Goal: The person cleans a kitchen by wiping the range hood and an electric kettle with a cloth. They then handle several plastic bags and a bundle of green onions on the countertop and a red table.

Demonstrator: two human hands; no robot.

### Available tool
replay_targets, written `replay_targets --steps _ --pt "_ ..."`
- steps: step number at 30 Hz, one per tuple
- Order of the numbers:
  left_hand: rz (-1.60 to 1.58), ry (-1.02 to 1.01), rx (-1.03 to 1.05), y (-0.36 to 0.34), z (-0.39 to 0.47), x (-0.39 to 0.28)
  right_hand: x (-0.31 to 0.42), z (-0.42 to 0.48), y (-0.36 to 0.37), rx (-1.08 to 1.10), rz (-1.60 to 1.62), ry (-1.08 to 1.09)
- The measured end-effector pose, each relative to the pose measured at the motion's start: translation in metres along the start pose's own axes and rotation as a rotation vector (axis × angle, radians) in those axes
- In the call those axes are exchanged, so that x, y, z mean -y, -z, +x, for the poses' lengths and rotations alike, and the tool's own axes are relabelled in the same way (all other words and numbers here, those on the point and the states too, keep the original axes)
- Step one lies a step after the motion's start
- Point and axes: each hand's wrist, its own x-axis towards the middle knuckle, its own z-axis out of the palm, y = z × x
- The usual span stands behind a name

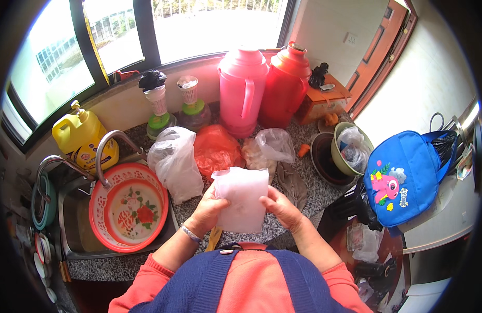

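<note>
Between my hands, above the granite counter's front edge, is a flat, whitish translucent plastic bag (241, 201), roughly rectangular. My left hand (209, 207) grips its left side, thumb on top. At its right side my right hand (282, 207) holds the edge with thumb and fingers. Just beyond the bag lie a red plastic bag (217, 150), a crumpled white plastic bag (176, 162) and a clear plastic bag (276, 144) beside pale lumpy items (256, 158). A grey cloth (291, 184) lies right of them. Under my left wrist a wooden utensil (214, 238) shows partly.
A red-rimmed floral basin (127, 207) rests over the steel sink (76, 227) at left, under curved taps (112, 135). Two thermos flasks (243, 94) stand by the window. At right are a green bowl (352, 148) holding plastic bags and a blue bag (405, 176).
</note>
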Motion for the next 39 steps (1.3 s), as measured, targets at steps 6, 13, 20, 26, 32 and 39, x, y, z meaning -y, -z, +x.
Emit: replay_targets --steps 6,13,20,26,32,39 --pt "0.078 0.070 -0.034 -0.005 -0.002 -0.006 -0.007 0.014 -0.001 -0.046 0.229 -0.026" --pt "0.082 0.223 -0.092 -0.013 -0.006 -0.012 -0.010 0.018 0.004 -0.042 0.275 0.055" --pt "-0.020 0.247 -0.146 -0.002 -0.002 -0.008 -0.010 0.013 0.010 0.023 0.225 0.154" --pt "-0.057 0.204 -0.181 0.009 0.000 -0.002 -0.011 0.017 0.005 0.144 -0.189 0.514" --pt "-0.312 0.106 -0.116 0.019 0.001 -0.002 -0.001 0.015 -0.002 0.137 -0.530 0.730" --pt "-0.601 0.068 -0.044 -0.018 -0.012 0.010 -0.001 0.016 0.000 -0.019 -0.615 0.806"
